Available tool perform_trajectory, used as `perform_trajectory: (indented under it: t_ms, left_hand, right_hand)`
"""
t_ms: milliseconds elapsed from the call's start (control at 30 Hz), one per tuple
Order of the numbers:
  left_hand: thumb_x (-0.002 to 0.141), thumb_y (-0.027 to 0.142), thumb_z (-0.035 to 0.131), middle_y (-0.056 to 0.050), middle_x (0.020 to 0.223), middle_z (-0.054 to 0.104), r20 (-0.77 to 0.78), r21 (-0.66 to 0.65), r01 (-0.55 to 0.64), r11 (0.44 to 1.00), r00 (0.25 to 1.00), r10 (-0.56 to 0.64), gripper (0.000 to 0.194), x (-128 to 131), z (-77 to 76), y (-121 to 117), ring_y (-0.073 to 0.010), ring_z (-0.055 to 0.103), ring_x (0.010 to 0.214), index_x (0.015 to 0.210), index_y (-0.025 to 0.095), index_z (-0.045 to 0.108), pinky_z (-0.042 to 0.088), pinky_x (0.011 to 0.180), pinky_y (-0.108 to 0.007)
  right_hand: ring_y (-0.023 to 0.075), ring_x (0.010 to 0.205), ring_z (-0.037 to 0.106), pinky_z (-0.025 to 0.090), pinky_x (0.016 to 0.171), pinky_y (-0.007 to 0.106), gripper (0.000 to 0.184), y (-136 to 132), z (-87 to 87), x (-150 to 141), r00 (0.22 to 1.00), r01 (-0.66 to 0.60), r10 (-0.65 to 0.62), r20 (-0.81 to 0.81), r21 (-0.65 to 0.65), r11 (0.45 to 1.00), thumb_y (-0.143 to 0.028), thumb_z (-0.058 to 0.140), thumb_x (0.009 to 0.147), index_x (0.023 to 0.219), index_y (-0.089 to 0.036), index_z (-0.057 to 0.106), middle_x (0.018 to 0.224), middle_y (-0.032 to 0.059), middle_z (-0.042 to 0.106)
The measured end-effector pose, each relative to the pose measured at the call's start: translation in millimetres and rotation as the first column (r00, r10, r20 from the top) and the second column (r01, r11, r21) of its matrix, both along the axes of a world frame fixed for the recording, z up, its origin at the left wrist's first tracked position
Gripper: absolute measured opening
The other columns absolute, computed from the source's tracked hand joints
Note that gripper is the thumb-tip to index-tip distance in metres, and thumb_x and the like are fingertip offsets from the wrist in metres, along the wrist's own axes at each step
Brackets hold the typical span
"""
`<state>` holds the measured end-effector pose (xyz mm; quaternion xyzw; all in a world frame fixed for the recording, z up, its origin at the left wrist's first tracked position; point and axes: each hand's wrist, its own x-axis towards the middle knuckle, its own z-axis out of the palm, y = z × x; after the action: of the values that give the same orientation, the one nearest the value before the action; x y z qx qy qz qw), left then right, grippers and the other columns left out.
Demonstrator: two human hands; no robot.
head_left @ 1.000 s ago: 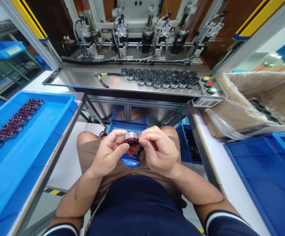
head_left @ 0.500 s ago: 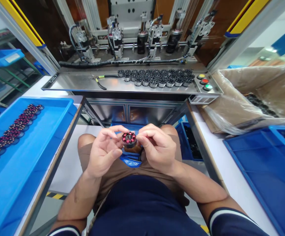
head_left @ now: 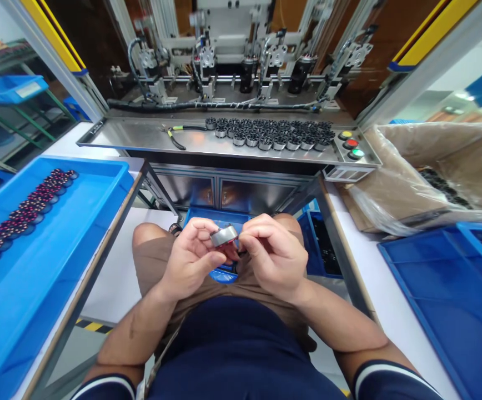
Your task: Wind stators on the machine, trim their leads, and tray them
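Left hand (head_left: 193, 261) holding a metal-rimmed part (head_left: 223, 236), tilted, over the lap (head_left: 151, 264). Right hand (head_left: 273, 258) pinched at its edge; can't tell from here what's in that grip. Pliers (head_left: 193, 128) beside similar parts (head_left: 266, 143) on the metal tray (head_left: 130, 132).

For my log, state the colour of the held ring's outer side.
The ring's outer side is silver, seen best in the head view.
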<state>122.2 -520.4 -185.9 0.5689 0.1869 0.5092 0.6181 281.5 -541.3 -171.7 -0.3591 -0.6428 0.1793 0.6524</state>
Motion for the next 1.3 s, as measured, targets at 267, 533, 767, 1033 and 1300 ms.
perform_trajectory:
  t_ms: [267,533,767,1033,1300]
  left_hand:
    - [0.075,0.029,0.085,-0.006,0.100,0.073,-0.139,0.640,-0.320,0.699,0.846,0.514,0.051,-6.3,-8.0,4.0,-0.0196,0.072,0.094,0.120,0.020,0.062,0.061,0.083,-0.030]
    - [0.076,0.031,0.084,-0.005,0.098,0.074,-0.176,0.666,-0.300,0.683,0.827,0.534,0.052,-8.6,-7.9,3.7,-0.0184,0.072,0.094,0.123,0.020,0.064,0.060,0.085,-0.029]
    - [0.078,0.029,0.083,-0.005,0.096,0.074,-0.228,0.555,-0.302,0.775,0.841,0.491,0.049,-11.6,-13.5,2.6,-0.0159,0.072,0.082,0.122,0.021,0.066,0.060,0.070,-0.023]
    - [0.076,0.021,0.084,-0.007,0.100,0.074,-0.195,0.529,-0.273,0.803,0.882,0.428,0.048,-12.8,-14.8,5.9,-0.0193,0.070,0.095,0.121,0.023,0.068,0.060,0.084,-0.029]
    - [0.076,0.008,0.080,-0.008,0.110,0.073,-0.211,0.530,-0.204,0.823,0.908,0.361,0.050,-13.9,-8.1,4.3,-0.0194,0.070,0.102,0.122,0.025,0.069,0.061,0.086,-0.030]
  right_hand:
    - [0.0090,0.054,0.056,0.049,0.052,0.021,0.028,0.5,-15.9,-9.1,0.774,-0.482,0.179,-0.607,-0.382,0.789,-0.040,0.075,0.086,0.070,-0.019,0.067,0.064,-0.0021,0.061]
    - [0.0084,0.052,0.055,0.047,0.051,0.020,0.029,0.4,-20.5,-12.0,0.664,-0.598,0.107,-0.741,-0.439,0.670,-0.042,0.084,0.077,0.067,-0.019,0.070,0.058,-0.0029,0.063]
    - [0.0091,0.051,0.055,0.046,0.052,0.021,0.035,-1.5,-24.1,-14.1,0.699,-0.571,0.050,-0.713,-0.515,0.639,-0.049,0.084,0.075,0.068,-0.019,0.067,0.057,-0.0027,0.063]
    - [0.0099,0.051,0.054,0.047,0.052,0.023,0.039,0.1,-23.8,-13.7,0.737,-0.536,0.056,-0.673,-0.532,0.656,-0.052,0.081,0.075,0.067,-0.018,0.064,0.057,-0.0023,0.062]
    - [0.0105,0.051,0.054,0.046,0.045,0.022,0.036,1.8,-28.1,-12.4,0.743,-0.526,0.085,-0.664,-0.501,0.688,-0.049,0.079,0.079,0.069,-0.019,0.063,0.059,-0.0021,0.061]
